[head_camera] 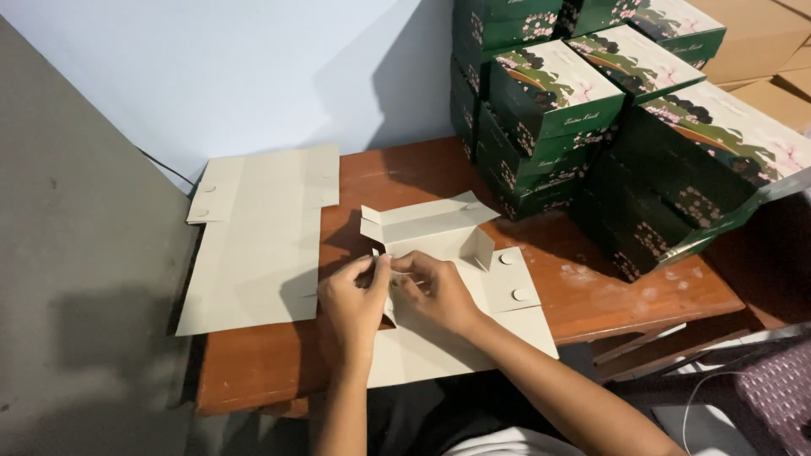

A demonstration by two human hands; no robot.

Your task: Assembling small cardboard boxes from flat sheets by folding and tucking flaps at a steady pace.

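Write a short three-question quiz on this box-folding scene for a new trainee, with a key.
1. True or false: both the left hand and the right hand are on the part-folded grey card blank.
2. What lies flat on the wooden table to the left of the hands?
A. a pair of scissors
B. a flat grey card blank
C. a roll of tape
3. Fill in: the finished green boxes are stacked at the table's far ____ side.

Key
1. true
2. B
3. right
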